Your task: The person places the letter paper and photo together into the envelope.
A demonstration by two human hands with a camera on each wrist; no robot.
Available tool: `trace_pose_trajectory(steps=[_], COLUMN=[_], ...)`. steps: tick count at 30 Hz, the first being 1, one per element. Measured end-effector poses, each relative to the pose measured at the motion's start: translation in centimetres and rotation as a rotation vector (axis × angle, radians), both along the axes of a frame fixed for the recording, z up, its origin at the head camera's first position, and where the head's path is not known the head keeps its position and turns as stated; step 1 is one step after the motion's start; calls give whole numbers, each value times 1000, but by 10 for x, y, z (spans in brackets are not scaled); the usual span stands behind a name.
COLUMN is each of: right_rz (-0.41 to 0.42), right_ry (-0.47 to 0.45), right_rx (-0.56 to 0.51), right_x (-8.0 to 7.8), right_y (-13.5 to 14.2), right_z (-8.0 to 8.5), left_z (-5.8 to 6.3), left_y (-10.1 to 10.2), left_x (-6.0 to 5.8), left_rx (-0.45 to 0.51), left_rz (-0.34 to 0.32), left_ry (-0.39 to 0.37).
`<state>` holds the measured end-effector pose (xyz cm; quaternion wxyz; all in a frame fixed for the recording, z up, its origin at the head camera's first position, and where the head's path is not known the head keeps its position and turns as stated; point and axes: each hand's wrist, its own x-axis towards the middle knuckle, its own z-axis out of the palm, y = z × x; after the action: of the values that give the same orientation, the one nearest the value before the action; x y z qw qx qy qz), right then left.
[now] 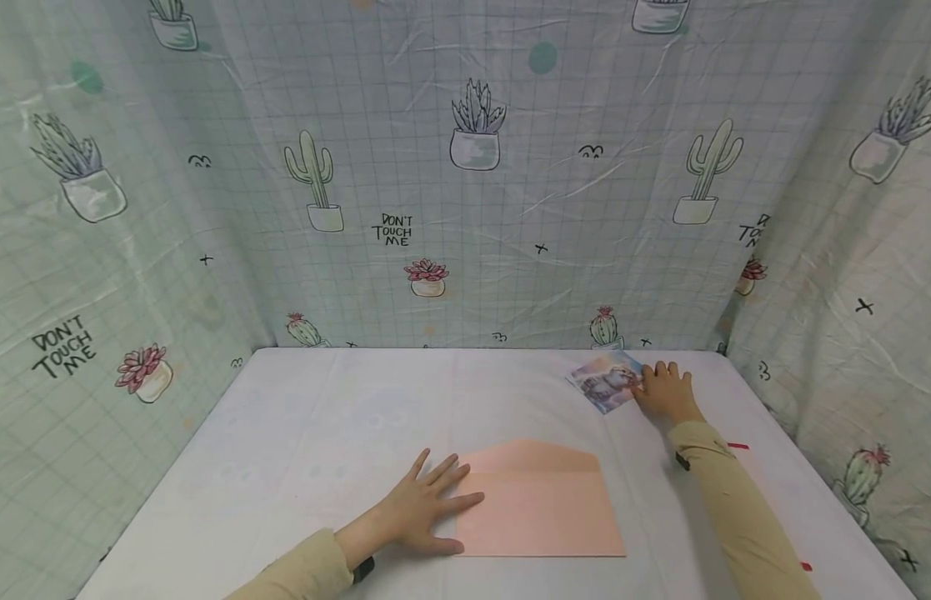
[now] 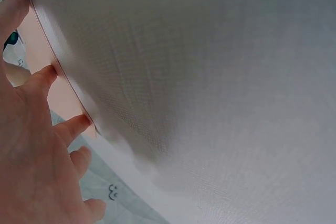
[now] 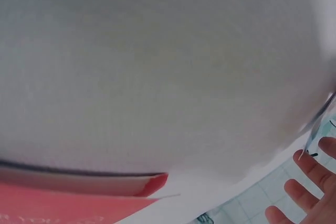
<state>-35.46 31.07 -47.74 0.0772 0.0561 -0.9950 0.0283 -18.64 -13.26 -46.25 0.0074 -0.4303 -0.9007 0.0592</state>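
A peach-pink envelope (image 1: 540, 515) lies on the white table with its pointed flap spread toward the far side. My left hand (image 1: 427, 506) rests at its left end, fingers spread, the tips of some on the paper. In the left wrist view, those fingertips (image 2: 50, 72) touch the envelope's edge (image 2: 63, 95). Farther back on the right, my right hand (image 1: 668, 392) pinches the right corner of a picture card (image 1: 606, 381) printed in blue and pink. The right wrist view catches the card's edge (image 3: 315, 124) by the fingers (image 3: 312, 171).
Beside my right sleeve lies a flat item with red ends (image 1: 738, 446), partly covered by the arm; a red-and-white piece (image 3: 63, 203) shows in the right wrist view. Cactus-printed curtains (image 1: 435, 192) stand behind the table and along both sides.
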Motion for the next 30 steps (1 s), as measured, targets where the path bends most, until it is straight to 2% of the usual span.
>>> trace_pose_trajectory(steps=[13, 21, 30], right_rz=[29, 3, 11], right_ry=[6, -12, 0], right_rx=[29, 60, 68], right_x=[-3, -8, -7], right_y=[4, 6, 4], right_z=[4, 3, 8], left_z=[0, 0, -3], left_y=[0, 0, -1], left_x=[1, 0, -1], left_rx=[9, 0, 4], left_rz=[-23, -20, -19], left_ry=[56, 52, 48])
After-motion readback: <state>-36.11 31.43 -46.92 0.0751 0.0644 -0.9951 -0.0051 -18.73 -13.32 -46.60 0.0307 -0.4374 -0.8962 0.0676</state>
